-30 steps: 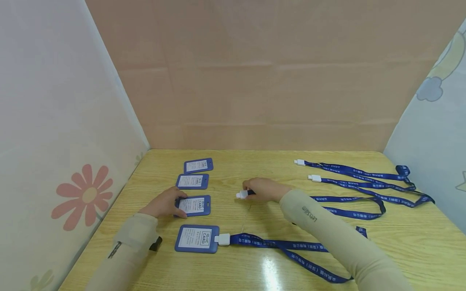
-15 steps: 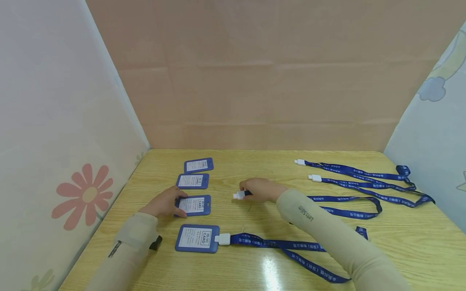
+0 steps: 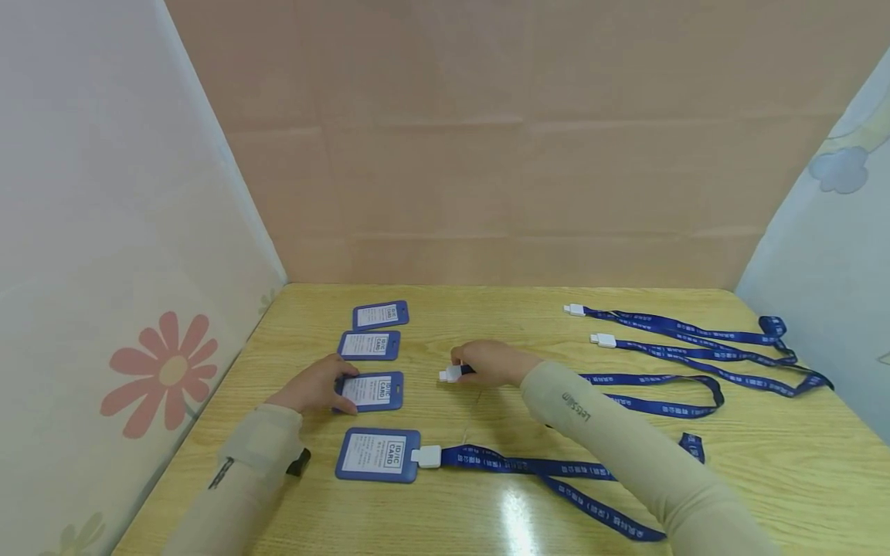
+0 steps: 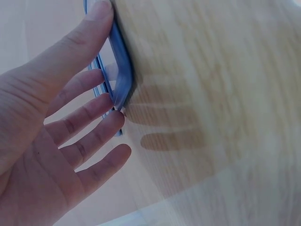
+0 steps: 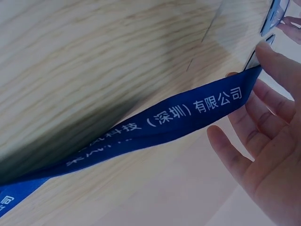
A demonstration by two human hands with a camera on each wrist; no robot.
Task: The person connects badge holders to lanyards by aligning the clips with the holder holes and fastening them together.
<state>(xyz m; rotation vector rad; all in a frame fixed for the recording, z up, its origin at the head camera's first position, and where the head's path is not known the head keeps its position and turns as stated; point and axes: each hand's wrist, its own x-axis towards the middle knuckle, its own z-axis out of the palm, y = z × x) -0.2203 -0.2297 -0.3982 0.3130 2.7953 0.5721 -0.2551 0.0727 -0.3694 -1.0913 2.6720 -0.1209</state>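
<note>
My left hand (image 3: 316, 386) holds a blue ID card holder (image 3: 378, 391) at its left end, thumb on the near edge and fingers along the far edge. Its blue frame (image 4: 123, 75) shows between thumb and fingers in the left wrist view. Right of it, my right hand (image 3: 495, 361) pinches a dark blue lanyard (image 5: 188, 113) just behind its white clip (image 3: 450, 374). That clip points left toward the holder, with a gap of table between them. The strap trails off to the right, partly hidden under the sleeve.
Nearer, another card holder (image 3: 378, 455) is joined to a lanyard by a white clip (image 3: 429, 456). Two more holders, one (image 3: 369, 345) in front of the other (image 3: 380, 315), lie beyond the left hand. Two lanyards (image 3: 681, 328) (image 3: 702, 354) lie back right.
My right hand has moved left, bringing the lanyard's clip closer to the card holder and drawing the strap along. My left hand stays in place on the holder.
</note>
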